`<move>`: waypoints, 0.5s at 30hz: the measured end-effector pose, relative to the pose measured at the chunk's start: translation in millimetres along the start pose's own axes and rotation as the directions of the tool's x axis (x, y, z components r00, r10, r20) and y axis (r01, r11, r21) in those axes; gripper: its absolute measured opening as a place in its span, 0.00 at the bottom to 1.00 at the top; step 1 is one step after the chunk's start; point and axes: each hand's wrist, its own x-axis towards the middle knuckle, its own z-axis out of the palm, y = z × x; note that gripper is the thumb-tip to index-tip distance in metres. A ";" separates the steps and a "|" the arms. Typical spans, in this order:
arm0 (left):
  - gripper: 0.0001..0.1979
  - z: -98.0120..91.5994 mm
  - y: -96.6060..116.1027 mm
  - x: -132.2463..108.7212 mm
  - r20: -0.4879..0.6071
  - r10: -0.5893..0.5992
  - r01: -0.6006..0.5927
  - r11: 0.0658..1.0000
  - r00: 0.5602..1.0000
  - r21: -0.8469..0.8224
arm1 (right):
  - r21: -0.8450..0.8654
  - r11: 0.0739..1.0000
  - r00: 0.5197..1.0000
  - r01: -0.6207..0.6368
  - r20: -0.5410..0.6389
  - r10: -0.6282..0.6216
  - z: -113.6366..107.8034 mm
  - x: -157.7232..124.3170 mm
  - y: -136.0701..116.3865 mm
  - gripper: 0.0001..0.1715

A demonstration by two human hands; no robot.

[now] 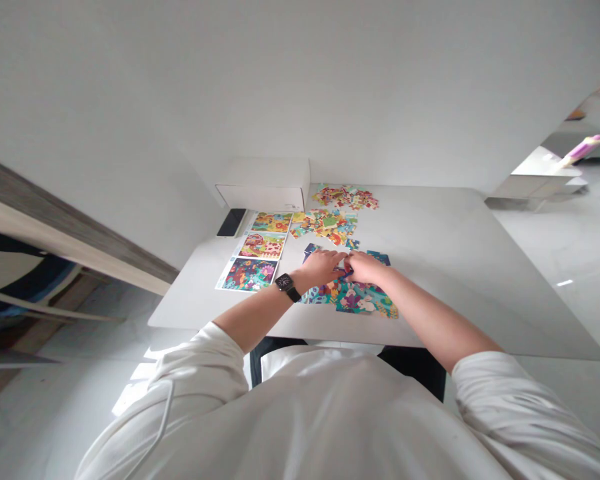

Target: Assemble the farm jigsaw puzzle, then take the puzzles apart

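A partly joined jigsaw puzzle [363,300] in dark blue, teal and purple lies near the table's front edge. Over its upper part my left hand [325,265], with a black watch on the wrist, meets my right hand [365,268]. Both hands have their fingers closed around a small dark blue puzzle piece [349,272], which they largely hide. Beyond them lie a loose blue piece [352,244] and a heap of yellow and green puzzle pieces [327,225]. Left of the hands, a white sheet [225,280] carries three printed pictures, the nearest in similar dark colours.
A heap of reddish pieces [347,197] lies at the table's back edge. Beside it a white box [263,187] stands against the wall. A dark-screened phone [231,223] rests left of the sheet. The white table [470,280] extends to the right.
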 end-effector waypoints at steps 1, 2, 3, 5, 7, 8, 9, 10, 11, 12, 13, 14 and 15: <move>0.28 3.2 -0.8 -3.2 0.001 -0.015 0.015 0.999 1.000 -0.040 | 0.019 1.000 0.999 0.000 -0.034 0.001 1.4 -4.0 6.3 0.13; 0.31 5.9 -2.4 -6.8 0.002 -0.027 0.027 0.998 1.000 -0.064 | 0.044 0.999 0.997 -0.003 -0.074 0.006 3.1 -9.8 14.1 0.13; 0.31 7.9 -4.2 -10.6 0.007 -0.028 0.029 0.997 1.000 -0.072 | 0.074 0.997 0.992 -0.008 -0.122 0.017 5.1 -17.5 23.2 0.13; 0.25 10.4 -7.3 -18.1 0.034 0.005 -0.003 0.999 0.999 -0.054 | 0.160 0.987 0.978 -0.024 -0.203 0.056 10.3 -38.4 44.5 0.11; 0.20 11.3 -7.3 -24.4 0.044 0.032 -0.031 0.999 0.999 -0.023 | 0.276 0.961 0.964 -0.028 -0.246 0.099 18.2 -65.6 65.9 0.07; 0.19 11.6 -5.7 -26.9 0.030 0.035 -0.035 0.999 0.999 -0.012 | 0.340 0.940 0.957 -0.035 -0.261 0.130 23.2 -80.7 75.2 0.07; 0.19 12.1 -2.8 -28.9 0.007 0.037 -0.037 0.999 0.999 -0.009 | 0.413 0.909 0.945 -0.060 -0.271 0.185 28.7 -96.1 82.8 0.07; 0.19 12.9 1.3 -30.5 -0.019 0.045 -0.045 0.999 0.999 -0.015 | 0.511 0.855 0.927 -0.094 -0.268 0.262 34.4 -111.3 88.4 0.09; 0.20 14.4 6.7 -31.6 -0.040 0.064 -0.065 0.997 0.997 -0.029 | 0.623 0.773 0.909 -0.119 -0.245 0.337 39.8 -125.7 91.9 0.10; 0.20 16.6 13.2 -32.4 -0.054 0.093 -0.096 0.994 0.994 -0.048 | 0.732 0.668 0.896 -0.131 -0.201 0.396 44.4 -138.8 93.4 0.11; 0.21 19.5 20.8 -32.9 -0.059 0.129 -0.132 0.989 0.990 -0.066 | 0.830 0.540 0.882 -0.136 -0.147 0.449 47.9 -150.1 93.2 0.12; 0.24 22.9 29.0 -33.0 -0.056 0.165 -0.169 0.982 0.985 -0.082 | 0.906 0.401 0.868 -0.135 -0.087 0.489 50.0 -159.5 91.7 0.12; 0.26 26.6 37.3 -32.9 -0.047 0.197 -0.201 0.975 0.979 -0.090 | 0.956 0.262 0.854 -0.128 -0.028 0.520 50.5 -166.7 89.2 0.11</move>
